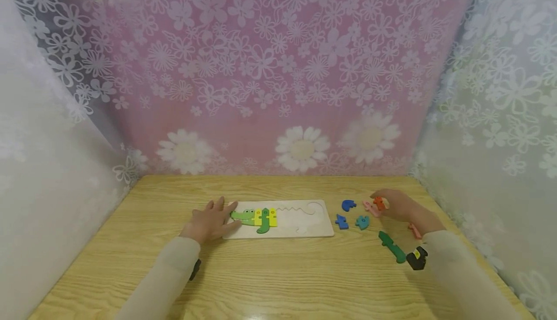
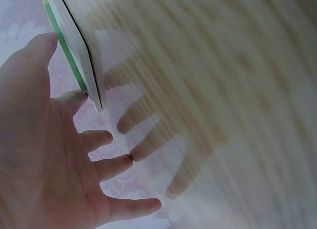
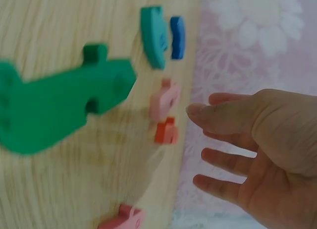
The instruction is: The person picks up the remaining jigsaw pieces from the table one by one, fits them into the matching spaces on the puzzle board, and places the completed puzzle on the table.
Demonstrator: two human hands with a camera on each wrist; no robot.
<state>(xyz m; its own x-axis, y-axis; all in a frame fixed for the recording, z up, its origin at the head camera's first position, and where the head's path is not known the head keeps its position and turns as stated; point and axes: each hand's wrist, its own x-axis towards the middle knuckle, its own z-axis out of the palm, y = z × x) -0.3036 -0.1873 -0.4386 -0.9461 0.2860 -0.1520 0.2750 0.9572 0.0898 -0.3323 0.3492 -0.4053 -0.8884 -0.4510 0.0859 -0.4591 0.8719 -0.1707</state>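
Note:
My left hand (image 1: 212, 221) lies with spread fingers at the left end of a pale wooden puzzle board (image 1: 311, 223). In the left wrist view, its thumb and forefinger touch the end of the board (image 2: 79, 45). A green crocodile head (image 1: 243, 217) and yellow and green body pieces (image 1: 264, 218) sit in the board's left half. My right hand (image 1: 402, 206) hovers, fingers loosely bent and holding nothing, over an orange piece (image 1: 379, 203). A pink piece (image 1: 371, 209) lies beside it. In the right wrist view, the fingers are apart from the orange piece (image 3: 167, 132).
Two blue pieces (image 1: 348, 205) and a teal piece (image 1: 362, 222) lie right of the board. Nearer me is a long dark green piece (image 1: 391, 246). Another pink piece (image 1: 415, 230) lies by my right wrist. Floral curtains (image 1: 278, 93) surround the wooden table (image 1: 278, 281).

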